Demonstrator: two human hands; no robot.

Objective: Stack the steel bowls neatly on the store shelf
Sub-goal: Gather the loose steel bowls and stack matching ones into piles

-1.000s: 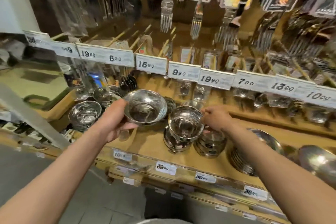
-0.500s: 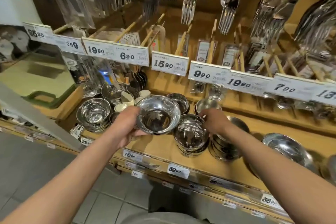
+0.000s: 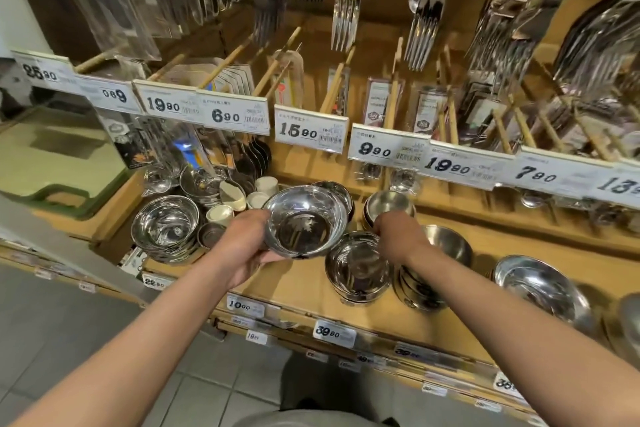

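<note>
A person sorts steel bowls on a wooden store shelf (image 3: 298, 291).

At frame center, the left hand (image 3: 246, 246) grips 1 bowl (image 3: 304, 220) by its rim, raised and tilted above the shelf. Just right, the right hand (image 3: 398, 236) reaches over a stack of bowls (image 3: 356, 270); its grip cannot be told. Another stack (image 3: 166, 229) sits center left, beside small white cups (image 3: 242, 198).

Left hand (image 3: 247, 246) gripping, right hand (image 3: 398, 236) curled, knuckles up.
</note>
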